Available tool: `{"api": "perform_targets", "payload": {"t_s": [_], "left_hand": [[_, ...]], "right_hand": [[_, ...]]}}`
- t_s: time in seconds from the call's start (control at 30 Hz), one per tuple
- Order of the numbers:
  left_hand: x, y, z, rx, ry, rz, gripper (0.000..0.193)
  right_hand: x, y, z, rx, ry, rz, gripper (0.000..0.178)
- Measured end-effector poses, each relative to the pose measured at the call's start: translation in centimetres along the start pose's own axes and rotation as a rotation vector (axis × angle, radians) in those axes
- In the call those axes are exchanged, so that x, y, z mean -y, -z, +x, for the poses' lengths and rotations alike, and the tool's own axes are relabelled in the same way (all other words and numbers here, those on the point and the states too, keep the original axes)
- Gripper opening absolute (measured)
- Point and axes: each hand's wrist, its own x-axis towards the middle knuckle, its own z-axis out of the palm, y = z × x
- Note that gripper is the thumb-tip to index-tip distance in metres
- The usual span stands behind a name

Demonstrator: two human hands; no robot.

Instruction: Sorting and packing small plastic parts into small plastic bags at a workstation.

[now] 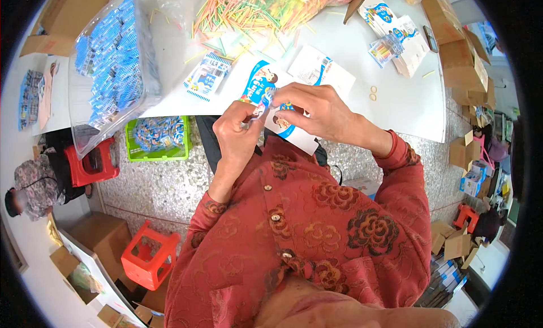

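Both my hands meet over the near edge of the table, pinching a small blue-and-white plastic packet [271,94] between their fingertips. My left hand [236,133] is closed on its near left side. My right hand [322,112] is closed on its right side, and the fingers hide most of the packet. Beneath them lie printed white-and-blue cards [246,73], one reaching past the table edge. Another flat blue-and-white packet [207,76] lies left of the cards. Farther right is a folded white card [331,73].
A pile of thin coloured sticks [235,17] covers the far table. A clear plastic tray [150,73] holds blue packets at left. Stacked cards [416,51], a stick-filled packet [386,49] and rubber bands [373,93] lie right. Below are a green crate [161,157] and red stool [148,260].
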Motion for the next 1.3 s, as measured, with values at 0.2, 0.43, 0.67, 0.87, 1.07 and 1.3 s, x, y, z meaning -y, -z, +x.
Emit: {"api": "perform_targets", "payload": {"t_s": [0.2, 0.43, 0.67, 0.87, 1.07, 1.3], "left_hand": [[0.8, -0.4, -0.2, 0.021, -0.140, -0.025, 0.011], [0.7, -0.3, 0.3, -0.022, -0.092, -0.017, 0.010], [0.6, -0.1, 0.2, -0.024, -0.058, -0.041, 0.011], [1.2, 0.6, 0.0, -0.058, 0.040, -0.057, 0.011], [2.7, 2.6, -0.3, -0.125, 0.171, -0.110, 0.010], [4.1, 3.7, -1.0, -0.173, 0.184, -0.097, 0.011]], "right_hand": [[0.3, 0.2, 0.1, 0.109, -0.184, 0.026, 0.014], [0.9, -0.4, 0.7, 0.030, -0.064, -0.081, 0.016], [0.2, -1.2, 0.7, 0.050, -0.001, -0.108, 0.017], [-2.4, -1.8, 3.0, 0.036, -0.210, 0.290, 0.016], [-11.3, -4.4, 7.0, 0.123, -0.295, -0.056, 0.033], [-16.7, -7.7, 9.7, 0.177, -0.126, -0.482, 0.047]]}}
